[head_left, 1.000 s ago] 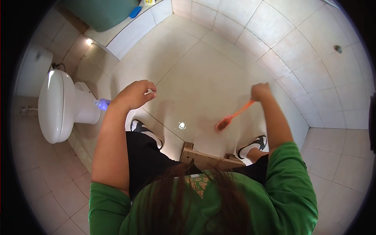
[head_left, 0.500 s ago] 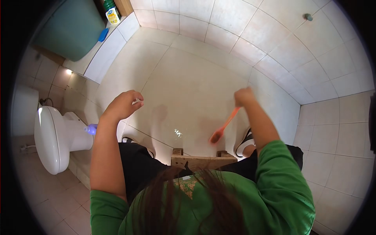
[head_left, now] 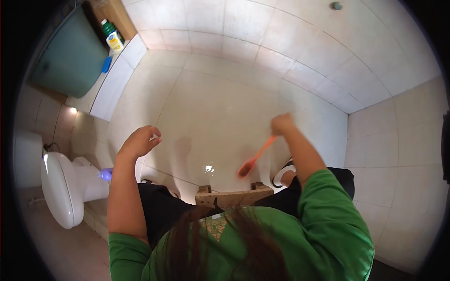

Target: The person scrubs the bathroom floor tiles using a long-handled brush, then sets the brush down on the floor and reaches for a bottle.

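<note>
Fingers of the right hand (head_left: 282, 124) clamp an orange brush (head_left: 255, 158); the left's curl, empty (near nothing). Wet floor (head_left: 211, 107) could make a foot slip.

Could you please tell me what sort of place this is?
It looks like a bathroom: there is a white toilet at the left, tiled walls, and a large green tub on a tiled ledge.
</note>
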Tool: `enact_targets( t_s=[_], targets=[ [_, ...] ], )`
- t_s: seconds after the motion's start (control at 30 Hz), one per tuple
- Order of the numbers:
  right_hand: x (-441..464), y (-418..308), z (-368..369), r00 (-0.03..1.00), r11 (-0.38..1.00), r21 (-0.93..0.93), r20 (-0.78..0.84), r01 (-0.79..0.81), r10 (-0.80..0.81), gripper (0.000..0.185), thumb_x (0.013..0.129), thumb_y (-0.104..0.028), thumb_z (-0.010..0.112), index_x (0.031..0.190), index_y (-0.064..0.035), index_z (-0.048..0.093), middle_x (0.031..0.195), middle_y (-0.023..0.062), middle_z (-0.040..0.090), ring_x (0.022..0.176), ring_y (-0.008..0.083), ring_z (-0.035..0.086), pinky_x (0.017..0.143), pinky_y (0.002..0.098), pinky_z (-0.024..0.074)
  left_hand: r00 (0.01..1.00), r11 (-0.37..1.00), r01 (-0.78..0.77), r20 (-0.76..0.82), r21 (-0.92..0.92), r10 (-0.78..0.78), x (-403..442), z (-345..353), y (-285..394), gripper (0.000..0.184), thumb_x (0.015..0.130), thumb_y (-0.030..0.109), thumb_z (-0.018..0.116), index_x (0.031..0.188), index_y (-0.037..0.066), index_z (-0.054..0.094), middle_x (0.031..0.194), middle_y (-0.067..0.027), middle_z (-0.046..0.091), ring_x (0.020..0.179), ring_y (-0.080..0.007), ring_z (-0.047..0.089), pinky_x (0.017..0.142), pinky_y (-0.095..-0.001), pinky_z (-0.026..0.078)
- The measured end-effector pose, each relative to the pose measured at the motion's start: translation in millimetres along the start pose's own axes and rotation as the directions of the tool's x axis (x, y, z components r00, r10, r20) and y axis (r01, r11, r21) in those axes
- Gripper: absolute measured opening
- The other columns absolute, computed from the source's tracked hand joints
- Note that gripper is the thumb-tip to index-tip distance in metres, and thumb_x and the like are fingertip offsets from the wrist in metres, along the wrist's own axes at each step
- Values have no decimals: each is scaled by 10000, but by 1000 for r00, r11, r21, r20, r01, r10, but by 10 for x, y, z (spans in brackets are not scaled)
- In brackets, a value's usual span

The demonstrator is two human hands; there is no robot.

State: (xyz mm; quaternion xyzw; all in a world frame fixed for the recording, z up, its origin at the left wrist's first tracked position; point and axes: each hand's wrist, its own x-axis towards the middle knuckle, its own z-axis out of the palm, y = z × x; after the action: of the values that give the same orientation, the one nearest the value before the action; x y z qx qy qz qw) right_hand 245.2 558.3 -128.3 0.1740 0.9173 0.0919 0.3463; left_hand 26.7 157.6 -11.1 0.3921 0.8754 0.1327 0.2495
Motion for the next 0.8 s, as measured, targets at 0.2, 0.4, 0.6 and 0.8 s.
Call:
enact_targets(
  t_s=[0.2, 0.4, 0.6, 0.8],
  targets=[
    [72, -481, -494, 986, 999, -19, -161, 48, -50, 241, 759, -187, 591, 964, -78, 656, 1051, 121, 614, 1029, 302, 549, 959, 492, 296, 993, 992, -120, -5, -27, 120, 167, 75, -38, 142, 765, 135, 628, 843, 18, 603, 876, -124, 602, 827, -271, 579, 732, -337, 459],
    [590, -129, -742, 864, 942, -125, -451, -312, 226, 202, 796, -186, 537, 914, -81, 663, 1000, 104, 627, 965, 236, 574, 861, 430, 362, 975, 973, -222, 8, -64, 223, 159, 114, 51, 150, 770, 119, 631, 870, 10, 604, 880, -123, 604, 836, -249, 583, 740, -330, 461],
    [-345, 405, -549, 923, 971, 1, -311, -239, 228, 153, 760, -164, 557, 860, -130, 668, 921, 50, 644, 942, 210, 579, 889, 411, 349, 998, 1000, 2, 59, 22, -4, 57, 69, 160, 183, 798, 197, 595, 883, 36, 614, 913, -120, 606, 856, -249, 588, 744, -337, 461],
    [-778, 449, -415, 952, 970, -7, -197, -242, 236, 152, 749, -212, 579, 844, -130, 666, 883, 52, 646, 911, 192, 566, 864, 387, 351, 994, 998, -65, 91, 24, 63, 124, 162, 207, 179, 806, 203, 586, 888, 46, 612, 919, -131, 600, 862, -257, 584, 754, -347, 462]
  ],
)
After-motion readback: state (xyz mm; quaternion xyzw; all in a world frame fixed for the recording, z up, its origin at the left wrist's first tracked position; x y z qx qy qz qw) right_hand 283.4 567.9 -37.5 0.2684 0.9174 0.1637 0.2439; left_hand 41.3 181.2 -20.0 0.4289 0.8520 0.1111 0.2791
